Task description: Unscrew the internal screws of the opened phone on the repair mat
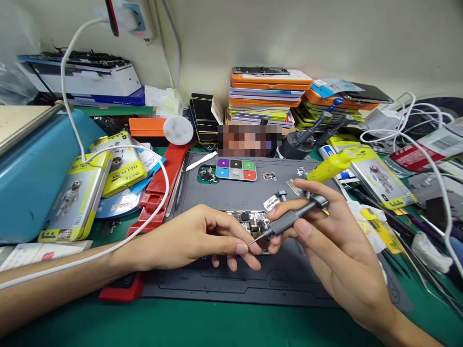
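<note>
A dark grey precision screwdriver [286,221] slants down to the left in my right hand [338,246], whose fingers and thumb are closed round its handle. The thumb and forefinger of my left hand [197,236] pinch together at the thin tip of its shaft. Whether a tiny part is also between them is too small to tell. Below both hands an opened phone [249,217] with bare inner parts lies on the grey work mat [217,284]; my fingers hide much of it. Just beyond the screwdriver lies a razor blade [271,202].
A colour-marked tray [236,170] and small metal pieces [269,176] lie at the mat's back. Red tool [152,193] and battery boxes [75,197] stand left. A screwdriver holder [296,144], yellow bottle [327,166] and cables are right. A white cable [166,178] crosses my left forearm.
</note>
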Demonstrator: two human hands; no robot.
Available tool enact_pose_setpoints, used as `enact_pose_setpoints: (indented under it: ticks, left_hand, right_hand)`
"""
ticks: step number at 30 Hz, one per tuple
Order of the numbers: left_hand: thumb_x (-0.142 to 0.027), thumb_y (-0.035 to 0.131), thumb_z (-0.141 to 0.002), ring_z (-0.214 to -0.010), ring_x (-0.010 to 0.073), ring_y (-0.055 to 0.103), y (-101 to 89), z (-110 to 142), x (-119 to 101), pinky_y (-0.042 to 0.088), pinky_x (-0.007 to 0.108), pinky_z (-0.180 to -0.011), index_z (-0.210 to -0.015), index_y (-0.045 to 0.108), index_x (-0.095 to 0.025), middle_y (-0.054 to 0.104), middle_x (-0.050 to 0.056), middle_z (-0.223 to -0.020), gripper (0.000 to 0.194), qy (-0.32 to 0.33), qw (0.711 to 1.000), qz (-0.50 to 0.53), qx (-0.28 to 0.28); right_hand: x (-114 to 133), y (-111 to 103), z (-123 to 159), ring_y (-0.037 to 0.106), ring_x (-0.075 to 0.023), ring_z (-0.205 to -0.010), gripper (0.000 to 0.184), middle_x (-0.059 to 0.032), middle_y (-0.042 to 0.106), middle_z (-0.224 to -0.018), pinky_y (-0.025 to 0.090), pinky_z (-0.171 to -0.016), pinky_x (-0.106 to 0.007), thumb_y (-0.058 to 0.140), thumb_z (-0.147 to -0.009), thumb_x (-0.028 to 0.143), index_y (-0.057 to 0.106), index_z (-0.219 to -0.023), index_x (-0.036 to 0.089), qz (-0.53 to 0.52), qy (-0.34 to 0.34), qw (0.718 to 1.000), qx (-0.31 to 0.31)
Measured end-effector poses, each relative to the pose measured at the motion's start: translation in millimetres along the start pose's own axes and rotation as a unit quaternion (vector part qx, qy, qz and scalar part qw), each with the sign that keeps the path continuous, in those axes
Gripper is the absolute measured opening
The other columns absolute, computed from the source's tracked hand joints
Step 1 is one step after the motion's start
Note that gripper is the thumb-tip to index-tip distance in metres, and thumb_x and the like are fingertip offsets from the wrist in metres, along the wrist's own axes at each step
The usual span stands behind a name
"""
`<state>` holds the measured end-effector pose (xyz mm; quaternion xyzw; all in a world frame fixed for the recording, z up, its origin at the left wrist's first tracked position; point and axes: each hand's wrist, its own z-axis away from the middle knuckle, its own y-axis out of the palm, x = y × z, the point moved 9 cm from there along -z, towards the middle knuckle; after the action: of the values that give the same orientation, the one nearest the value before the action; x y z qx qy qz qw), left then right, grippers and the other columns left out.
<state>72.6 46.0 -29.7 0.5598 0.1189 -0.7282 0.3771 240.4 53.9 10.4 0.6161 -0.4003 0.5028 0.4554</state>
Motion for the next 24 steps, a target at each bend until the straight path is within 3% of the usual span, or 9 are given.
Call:
enact_pose_setpoints:
  ticks: [24]
  left_hand:
    - [-0.039, 0.078, -0.103, -0.084, 0.0105, 0.074, 0.3, -1.0, -0.1, 0.054, 0.016, -0.068, -0.114, 0.086, -0.022, 0.088, 0.005, -0.110, 0.022, 0.001, 1.000, 0.001, 0.004]
  right_hand:
    - [-0.1, -0.2, 1.8, 0.080, -0.0133, -0.080, 0.036, 0.0011, 0.078, -0.111, 0.069, -0.078, -0.023, 0.061, -0.110, 0.029, 0.058, -0.144, 0.040, 0.002, 0.008, 1.000, 0.003]
